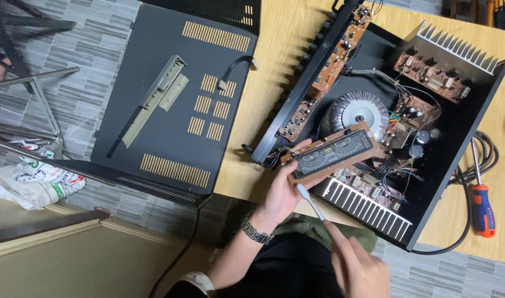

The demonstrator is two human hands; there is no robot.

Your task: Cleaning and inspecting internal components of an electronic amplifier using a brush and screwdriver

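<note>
Left hand [283,190]: grips a brown display board [332,153] with dark twin-meter panel, thumb on its near edge. Right hand [360,267]: pinches a thin grey pry tool [310,201], tip just below the board. Beyond the grip: opened amplifier chassis [456,160], toroidal transformer [358,113]. Far right: orange-handled screwdriver [481,201].

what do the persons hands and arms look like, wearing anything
Both hands are bare, no gloves. The left hand has a metal link watch on the wrist, and a rolled or pushed-up sleeve with a pale cuff shows near the elbow. The right hand shows no ring or watch; its wrist is out of frame.
</note>
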